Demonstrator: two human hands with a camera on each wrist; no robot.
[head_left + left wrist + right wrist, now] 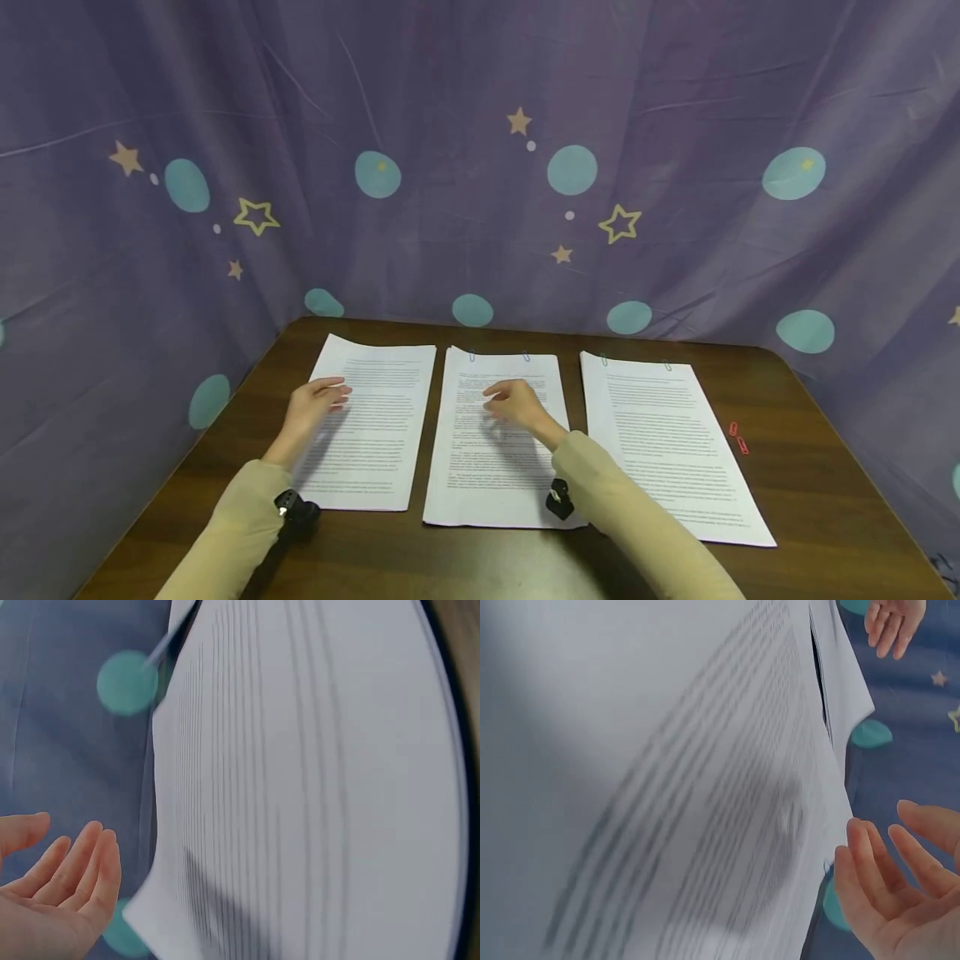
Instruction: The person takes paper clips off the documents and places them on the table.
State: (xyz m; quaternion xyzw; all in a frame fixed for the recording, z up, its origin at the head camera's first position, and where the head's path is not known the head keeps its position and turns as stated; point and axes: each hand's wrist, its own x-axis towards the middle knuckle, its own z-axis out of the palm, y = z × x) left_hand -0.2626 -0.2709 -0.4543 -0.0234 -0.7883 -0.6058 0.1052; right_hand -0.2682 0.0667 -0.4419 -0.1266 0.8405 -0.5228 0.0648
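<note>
Three stacks of printed paper lie side by side. Over the left edge of the left stack (375, 442) hovers my left hand (317, 404), fingers relaxed and holding nothing; its palm and loose fingers (94, 874) show in the left wrist view. My right hand (517, 402) is above the middle stack (502, 500), its fingers loosely bent with nothing between them, as the right wrist view shows. Two blue paper clips (472, 356) sit on the middle stack's top edge. The right stack (660, 442) carries two dark greenish paper clips (667, 365) on its top edge.
Two red paper clips (733, 428) lie on the brown wooden table (817, 500), to the right of the right stack. A purple curtain (450, 233) with stars and teal spots hangs behind the table and along its sides.
</note>
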